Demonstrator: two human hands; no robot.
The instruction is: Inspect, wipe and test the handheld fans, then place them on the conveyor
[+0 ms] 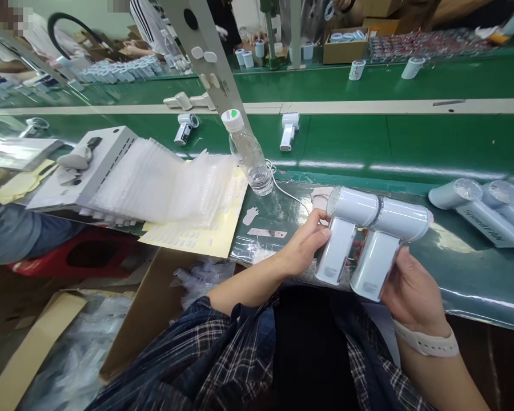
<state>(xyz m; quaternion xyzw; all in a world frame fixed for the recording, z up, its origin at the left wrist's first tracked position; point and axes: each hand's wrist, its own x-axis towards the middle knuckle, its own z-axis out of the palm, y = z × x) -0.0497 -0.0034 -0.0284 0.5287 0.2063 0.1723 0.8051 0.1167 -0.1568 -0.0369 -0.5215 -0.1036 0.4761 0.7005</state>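
Two pale blue-white handheld fans are held side by side over the front edge of the bench, heads up and handles down. My left hand [305, 241] grips the left handheld fan [339, 245], its thumb against the handle. Around the right handheld fan [379, 257] my right hand [415, 285] is closed, with most of its fingers hidden behind. The two heads touch end to end. Farther right, several more handheld fans [482, 220] lie on the bench, one marked "Speed FAN".
A clear plastic bottle [251, 154] stands beside a stack of white translucent sleeves [158, 182] and a yellow sticker sheet [188, 237]. Fans lie on the green conveyor [346, 140] beyond. An open cardboard box [141, 308] sits below left. Other people work nearby.
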